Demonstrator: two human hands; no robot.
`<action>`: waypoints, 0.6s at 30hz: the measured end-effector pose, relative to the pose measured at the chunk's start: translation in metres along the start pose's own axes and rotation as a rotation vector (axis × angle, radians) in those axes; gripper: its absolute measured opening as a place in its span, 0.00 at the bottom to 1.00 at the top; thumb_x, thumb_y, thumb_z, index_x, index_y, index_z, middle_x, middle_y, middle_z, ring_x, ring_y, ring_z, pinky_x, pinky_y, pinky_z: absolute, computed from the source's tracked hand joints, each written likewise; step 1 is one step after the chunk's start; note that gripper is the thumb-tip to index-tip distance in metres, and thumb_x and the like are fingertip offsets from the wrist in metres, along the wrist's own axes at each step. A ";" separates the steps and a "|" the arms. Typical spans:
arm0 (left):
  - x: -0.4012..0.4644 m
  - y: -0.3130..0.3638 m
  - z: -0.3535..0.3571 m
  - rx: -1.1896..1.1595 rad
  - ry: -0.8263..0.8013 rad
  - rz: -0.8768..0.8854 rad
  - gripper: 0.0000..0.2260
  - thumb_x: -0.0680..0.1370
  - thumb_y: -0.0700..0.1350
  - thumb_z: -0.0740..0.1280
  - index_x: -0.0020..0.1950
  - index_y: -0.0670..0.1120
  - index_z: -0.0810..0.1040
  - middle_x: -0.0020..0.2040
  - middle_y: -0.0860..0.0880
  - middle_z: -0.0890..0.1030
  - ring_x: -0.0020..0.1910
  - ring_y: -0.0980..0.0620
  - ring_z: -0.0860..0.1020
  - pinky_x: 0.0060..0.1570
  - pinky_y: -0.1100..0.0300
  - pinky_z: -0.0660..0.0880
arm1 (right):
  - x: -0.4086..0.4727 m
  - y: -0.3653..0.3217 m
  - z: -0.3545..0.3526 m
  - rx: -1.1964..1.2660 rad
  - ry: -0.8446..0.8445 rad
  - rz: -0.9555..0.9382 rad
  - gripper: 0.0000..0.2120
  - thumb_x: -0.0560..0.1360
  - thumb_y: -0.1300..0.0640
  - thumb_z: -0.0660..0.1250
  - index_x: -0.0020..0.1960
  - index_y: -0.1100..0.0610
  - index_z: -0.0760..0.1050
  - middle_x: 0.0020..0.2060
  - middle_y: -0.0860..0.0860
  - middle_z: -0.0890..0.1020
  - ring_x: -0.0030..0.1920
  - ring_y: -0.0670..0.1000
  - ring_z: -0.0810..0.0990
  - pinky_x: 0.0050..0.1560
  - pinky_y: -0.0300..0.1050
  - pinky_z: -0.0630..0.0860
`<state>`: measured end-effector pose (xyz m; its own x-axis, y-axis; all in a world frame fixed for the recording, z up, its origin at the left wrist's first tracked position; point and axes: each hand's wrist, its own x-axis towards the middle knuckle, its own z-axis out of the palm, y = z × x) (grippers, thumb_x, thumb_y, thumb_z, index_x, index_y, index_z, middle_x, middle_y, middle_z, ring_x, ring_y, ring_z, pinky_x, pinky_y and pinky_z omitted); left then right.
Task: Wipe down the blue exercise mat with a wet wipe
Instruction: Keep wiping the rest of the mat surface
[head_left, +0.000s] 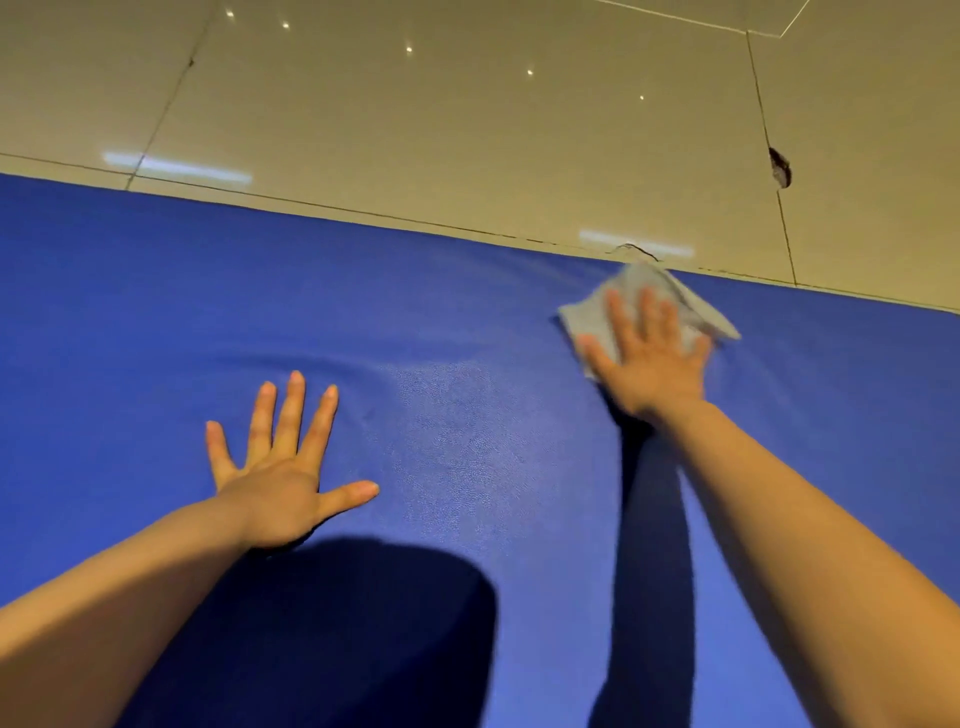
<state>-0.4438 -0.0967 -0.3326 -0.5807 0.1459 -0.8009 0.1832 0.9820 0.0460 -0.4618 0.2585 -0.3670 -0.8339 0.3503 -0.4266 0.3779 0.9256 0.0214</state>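
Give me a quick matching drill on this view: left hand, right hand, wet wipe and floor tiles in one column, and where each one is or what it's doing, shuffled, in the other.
Column one:
1. left hand
2. right hand
3. wet wipe
4. floor tiles

Column two:
A. beige and glossy, beyond the far edge of the blue mat
B. flat on the mat, fingers spread, nothing under it
C. crumpled, pinned near the mat's far edge
D. pressing down on the wipe with straight fingers

Pairs: 1-B, 2-D, 3-C, 4-A
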 end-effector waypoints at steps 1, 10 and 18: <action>0.000 0.000 -0.001 0.002 0.002 0.006 0.43 0.61 0.77 0.41 0.59 0.61 0.15 0.58 0.56 0.12 0.60 0.51 0.15 0.68 0.33 0.32 | 0.000 0.018 -0.003 0.046 -0.014 0.115 0.33 0.78 0.32 0.43 0.78 0.40 0.35 0.78 0.50 0.34 0.78 0.54 0.34 0.72 0.72 0.41; 0.001 -0.003 -0.004 -0.016 0.001 0.011 0.50 0.44 0.82 0.25 0.60 0.62 0.15 0.58 0.57 0.11 0.56 0.53 0.12 0.67 0.32 0.30 | 0.010 -0.168 -0.012 -0.006 -0.042 -0.305 0.32 0.81 0.35 0.44 0.78 0.44 0.35 0.77 0.52 0.33 0.76 0.60 0.31 0.68 0.75 0.35; -0.003 -0.008 -0.007 -0.014 -0.031 0.006 0.50 0.42 0.82 0.24 0.58 0.63 0.13 0.58 0.57 0.11 0.55 0.55 0.11 0.67 0.33 0.30 | 0.042 -0.085 -0.024 -0.005 0.007 -0.326 0.34 0.80 0.34 0.47 0.79 0.44 0.38 0.79 0.49 0.38 0.78 0.54 0.36 0.76 0.56 0.37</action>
<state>-0.4490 -0.1044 -0.3266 -0.5548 0.1485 -0.8186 0.1755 0.9827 0.0593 -0.5389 0.1976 -0.3653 -0.9134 0.0360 -0.4054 0.0884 0.9899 -0.1111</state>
